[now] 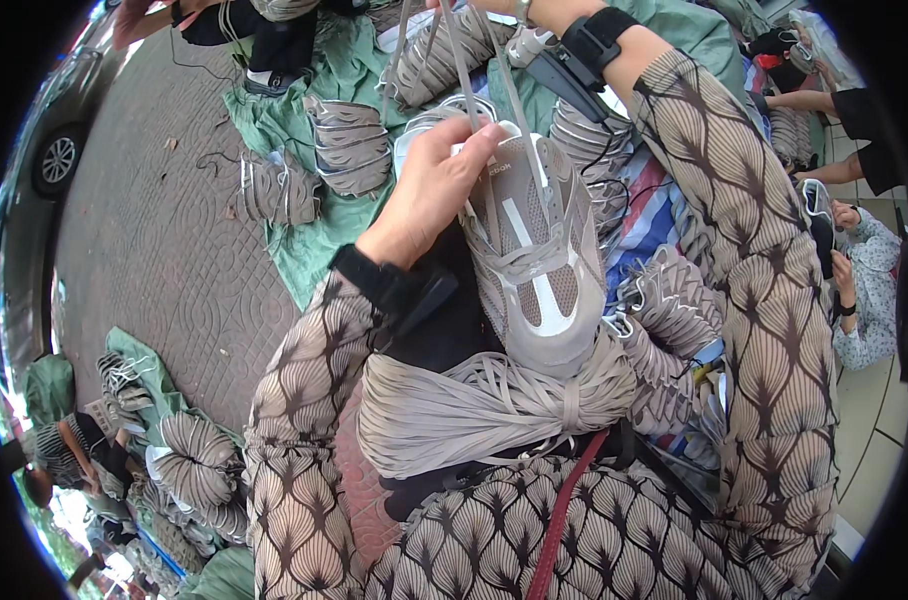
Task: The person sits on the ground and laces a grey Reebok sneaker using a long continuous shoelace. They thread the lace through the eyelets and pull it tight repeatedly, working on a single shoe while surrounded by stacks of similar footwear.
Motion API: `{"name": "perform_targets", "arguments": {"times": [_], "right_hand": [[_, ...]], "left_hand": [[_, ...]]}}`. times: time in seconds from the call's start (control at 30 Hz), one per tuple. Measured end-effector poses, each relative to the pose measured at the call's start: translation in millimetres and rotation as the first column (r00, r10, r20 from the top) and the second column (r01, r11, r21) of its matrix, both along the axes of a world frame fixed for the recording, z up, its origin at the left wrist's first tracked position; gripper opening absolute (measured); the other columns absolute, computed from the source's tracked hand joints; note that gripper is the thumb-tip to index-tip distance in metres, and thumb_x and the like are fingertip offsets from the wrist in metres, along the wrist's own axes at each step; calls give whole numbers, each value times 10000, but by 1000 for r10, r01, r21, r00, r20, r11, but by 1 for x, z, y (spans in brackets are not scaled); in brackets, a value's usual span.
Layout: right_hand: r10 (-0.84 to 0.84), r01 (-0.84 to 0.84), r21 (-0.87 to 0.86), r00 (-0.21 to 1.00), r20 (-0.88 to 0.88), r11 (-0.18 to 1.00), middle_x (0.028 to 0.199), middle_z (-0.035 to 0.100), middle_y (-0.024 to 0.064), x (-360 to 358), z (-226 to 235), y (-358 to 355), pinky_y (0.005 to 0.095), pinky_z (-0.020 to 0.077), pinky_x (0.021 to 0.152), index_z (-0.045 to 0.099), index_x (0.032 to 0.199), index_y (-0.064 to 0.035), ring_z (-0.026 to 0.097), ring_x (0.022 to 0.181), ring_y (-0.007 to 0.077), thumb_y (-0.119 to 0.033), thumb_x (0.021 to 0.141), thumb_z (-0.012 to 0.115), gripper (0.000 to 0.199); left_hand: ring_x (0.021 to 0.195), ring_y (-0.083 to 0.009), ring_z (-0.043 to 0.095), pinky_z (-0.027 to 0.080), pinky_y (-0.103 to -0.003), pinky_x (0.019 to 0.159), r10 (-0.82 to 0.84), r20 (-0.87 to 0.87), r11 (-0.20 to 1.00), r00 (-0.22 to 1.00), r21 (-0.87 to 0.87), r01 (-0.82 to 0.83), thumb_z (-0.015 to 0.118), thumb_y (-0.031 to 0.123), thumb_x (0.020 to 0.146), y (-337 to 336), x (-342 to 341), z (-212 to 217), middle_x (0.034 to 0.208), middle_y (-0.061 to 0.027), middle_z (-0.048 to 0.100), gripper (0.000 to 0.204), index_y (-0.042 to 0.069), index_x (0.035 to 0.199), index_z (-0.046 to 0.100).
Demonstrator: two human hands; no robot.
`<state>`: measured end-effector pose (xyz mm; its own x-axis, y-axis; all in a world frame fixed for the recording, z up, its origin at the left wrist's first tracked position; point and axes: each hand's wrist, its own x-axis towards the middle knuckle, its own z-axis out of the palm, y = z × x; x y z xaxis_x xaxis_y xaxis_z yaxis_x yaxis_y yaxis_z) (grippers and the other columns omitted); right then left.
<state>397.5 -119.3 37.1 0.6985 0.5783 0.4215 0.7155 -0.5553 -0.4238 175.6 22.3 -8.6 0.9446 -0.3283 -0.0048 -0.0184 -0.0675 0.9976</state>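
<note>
A grey-beige sneaker rests toe toward me in front of my body, its lace crossing low over the tongue. My left hand is closed at the upper left side of the sneaker, thumb against the tongue; a flat shoelace meets its fingers. At the top edge my right hand is partly cut off, its fingers closed where the taut lace ends run up out of the picture. A large bundle of grey laces, tied near its right end, lies across my lap below the toe.
Stacks of grey shoe uppers lie on green sheeting, with more piles at my right. Other people work at the far left and right, one in a patterned sleeve. A parked car stands left beside the paving.
</note>
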Motion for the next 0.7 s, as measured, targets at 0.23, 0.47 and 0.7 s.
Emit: {"name": "perform_targets", "arguments": {"times": [0.23,0.47,0.7], "right_hand": [[-89,88,-16,993,-79,996,748,635,153,1,-11,-17,414,514,658,643,802,-16,652,721,321,-208,963,500,288],[19,-16,-48,997,69,999,709,627,152,-5,-3,-24,407,511,647,657,792,-28,650,707,311,-227,964,487,313],[128,2,-271,878,461,963,732,617,153,3,-2,-38,403,514,657,655,808,-31,642,723,320,-195,939,513,253]], "left_hand": [[1002,-291,513,387,-417,856,-127,428,776,895,605,-179,818,267,710,10,-66,-3,1032,-68,546,252,132,865,673],[1110,-288,463,344,-446,925,-213,363,822,907,568,-34,812,200,706,13,-68,-8,1128,-56,520,188,136,815,673],[1070,-322,502,381,-427,918,-104,423,874,900,470,-120,814,245,732,30,-48,-13,1119,-84,555,373,116,1034,636]]}}
